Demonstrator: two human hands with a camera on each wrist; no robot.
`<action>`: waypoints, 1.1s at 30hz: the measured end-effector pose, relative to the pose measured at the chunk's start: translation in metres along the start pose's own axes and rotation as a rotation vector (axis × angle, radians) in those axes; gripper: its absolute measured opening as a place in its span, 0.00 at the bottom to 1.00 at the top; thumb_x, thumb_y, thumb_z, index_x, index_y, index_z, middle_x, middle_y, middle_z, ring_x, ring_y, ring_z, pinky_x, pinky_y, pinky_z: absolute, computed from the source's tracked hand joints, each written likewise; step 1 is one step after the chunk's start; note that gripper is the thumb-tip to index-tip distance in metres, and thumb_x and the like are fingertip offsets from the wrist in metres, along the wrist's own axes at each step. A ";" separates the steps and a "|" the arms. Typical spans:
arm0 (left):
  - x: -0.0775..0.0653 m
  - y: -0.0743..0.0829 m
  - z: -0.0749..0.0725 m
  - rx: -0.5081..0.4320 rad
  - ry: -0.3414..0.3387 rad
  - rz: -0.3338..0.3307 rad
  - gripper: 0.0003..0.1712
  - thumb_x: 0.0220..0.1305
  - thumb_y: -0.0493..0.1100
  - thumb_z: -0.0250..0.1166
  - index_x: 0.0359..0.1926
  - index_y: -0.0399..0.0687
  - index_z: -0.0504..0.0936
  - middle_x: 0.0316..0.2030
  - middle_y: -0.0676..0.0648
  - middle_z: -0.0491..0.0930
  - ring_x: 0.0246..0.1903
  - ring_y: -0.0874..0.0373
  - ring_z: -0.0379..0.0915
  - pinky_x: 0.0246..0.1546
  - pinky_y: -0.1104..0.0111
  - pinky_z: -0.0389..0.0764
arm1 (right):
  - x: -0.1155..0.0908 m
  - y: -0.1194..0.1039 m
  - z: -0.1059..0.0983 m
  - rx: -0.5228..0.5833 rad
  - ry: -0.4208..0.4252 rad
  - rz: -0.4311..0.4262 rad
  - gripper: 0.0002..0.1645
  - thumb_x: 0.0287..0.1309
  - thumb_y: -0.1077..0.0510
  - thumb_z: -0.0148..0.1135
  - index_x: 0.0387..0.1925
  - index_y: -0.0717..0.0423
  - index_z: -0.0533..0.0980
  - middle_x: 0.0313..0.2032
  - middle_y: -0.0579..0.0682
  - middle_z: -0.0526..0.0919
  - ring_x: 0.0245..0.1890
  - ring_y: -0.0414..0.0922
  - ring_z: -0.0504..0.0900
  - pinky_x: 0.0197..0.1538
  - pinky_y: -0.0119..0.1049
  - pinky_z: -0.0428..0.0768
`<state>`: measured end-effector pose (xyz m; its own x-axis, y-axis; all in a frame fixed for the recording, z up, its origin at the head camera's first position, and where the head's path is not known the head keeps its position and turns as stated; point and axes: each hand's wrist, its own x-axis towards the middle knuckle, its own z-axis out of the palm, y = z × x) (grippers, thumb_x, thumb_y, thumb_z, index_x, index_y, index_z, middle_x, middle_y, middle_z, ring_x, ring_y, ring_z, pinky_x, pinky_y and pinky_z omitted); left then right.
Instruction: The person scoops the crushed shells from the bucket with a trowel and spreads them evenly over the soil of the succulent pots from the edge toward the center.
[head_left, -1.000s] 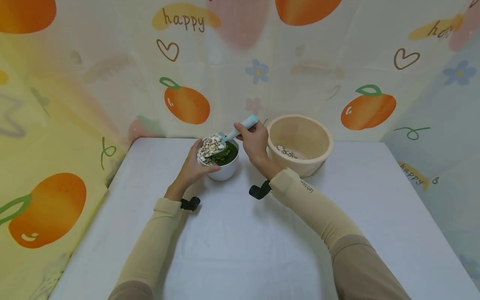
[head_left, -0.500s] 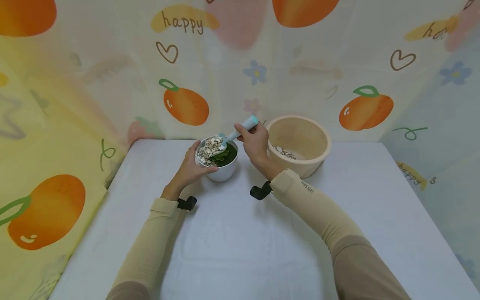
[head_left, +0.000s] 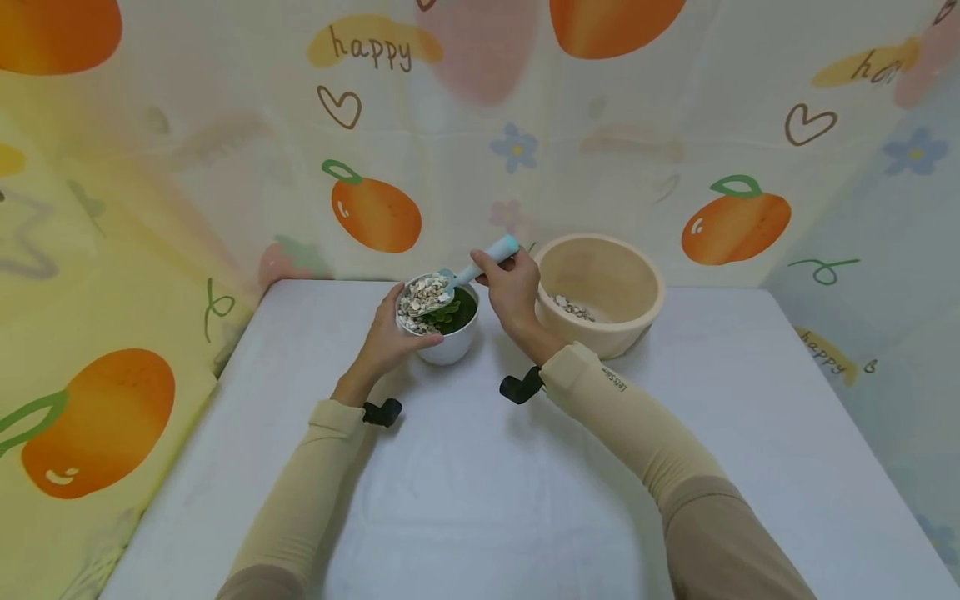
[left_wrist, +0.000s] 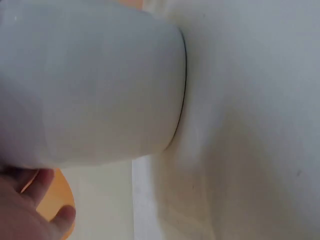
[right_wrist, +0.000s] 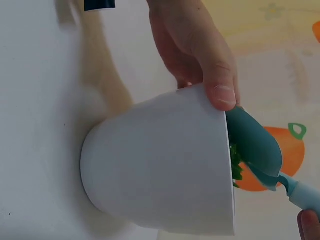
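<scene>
A white flowerpot (head_left: 447,350) stands on the table, holding dark soil, a small green succulent (head_left: 447,315) and pale pebbles (head_left: 424,293) toward its left side. My left hand (head_left: 381,343) grips the pot near its rim, thumb on the near side and fingers around the left. With its fingers around the light blue handle, my right hand (head_left: 514,293) holds a small trowel (head_left: 487,262) tilted down over the pot. In the right wrist view the teal trowel blade (right_wrist: 256,144) overlaps the pot's mouth beside green leaves. The pot's wall (left_wrist: 100,85) fills much of the left wrist view.
Just right of my right hand stands a large beige tub (head_left: 600,337) with some pebbles (head_left: 574,307) on its bottom. A white cloth covers the table (head_left: 480,500). Behind it hangs a patterned curtain (head_left: 615,100) with orange fruit prints.
The head view shifts slightly. Both hands, the trowel and the pot keep nearly the same places relative to one another.
</scene>
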<state>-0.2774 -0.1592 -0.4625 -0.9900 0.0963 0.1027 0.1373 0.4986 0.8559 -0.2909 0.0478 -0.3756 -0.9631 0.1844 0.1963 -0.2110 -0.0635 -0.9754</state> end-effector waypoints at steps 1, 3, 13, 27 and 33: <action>-0.001 0.001 0.001 0.010 0.016 0.005 0.68 0.42 0.55 0.80 0.76 0.45 0.46 0.72 0.38 0.54 0.72 0.43 0.50 0.71 0.44 0.55 | 0.000 0.000 0.000 0.000 -0.001 -0.004 0.16 0.57 0.57 0.70 0.40 0.64 0.76 0.33 0.54 0.82 0.37 0.47 0.87 0.40 0.33 0.86; -0.003 0.002 0.004 0.022 0.045 0.010 0.67 0.42 0.55 0.80 0.75 0.44 0.47 0.72 0.38 0.55 0.71 0.43 0.51 0.70 0.44 0.56 | 0.000 -0.001 0.000 -0.004 -0.003 -0.018 0.17 0.56 0.57 0.70 0.41 0.64 0.76 0.33 0.55 0.83 0.36 0.46 0.88 0.39 0.33 0.86; -0.004 0.005 0.000 0.020 0.021 0.000 0.67 0.44 0.55 0.79 0.76 0.46 0.46 0.72 0.36 0.53 0.70 0.42 0.50 0.69 0.42 0.56 | 0.001 -0.004 0.000 -0.064 -0.002 -0.097 0.15 0.56 0.55 0.70 0.37 0.62 0.76 0.31 0.56 0.83 0.32 0.44 0.86 0.40 0.38 0.86; 0.005 0.001 -0.009 -0.074 -0.087 -0.009 0.69 0.45 0.52 0.79 0.77 0.50 0.41 0.76 0.41 0.45 0.76 0.44 0.42 0.74 0.45 0.47 | 0.008 -0.009 -0.003 -0.037 -0.103 0.102 0.15 0.59 0.57 0.68 0.41 0.62 0.75 0.41 0.58 0.83 0.46 0.51 0.86 0.47 0.34 0.84; 0.002 0.001 -0.005 -0.120 -0.065 -0.021 0.68 0.45 0.49 0.79 0.77 0.49 0.42 0.76 0.41 0.47 0.75 0.44 0.43 0.74 0.45 0.48 | 0.008 -0.016 -0.007 -0.062 -0.162 0.163 0.18 0.64 0.59 0.62 0.51 0.67 0.74 0.50 0.63 0.81 0.55 0.54 0.82 0.53 0.37 0.82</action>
<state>-0.2793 -0.1630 -0.4593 -0.9881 0.1439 0.0542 0.1076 0.3953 0.9122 -0.2937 0.0573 -0.3594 -0.9989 0.0165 0.0443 -0.0446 -0.0186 -0.9988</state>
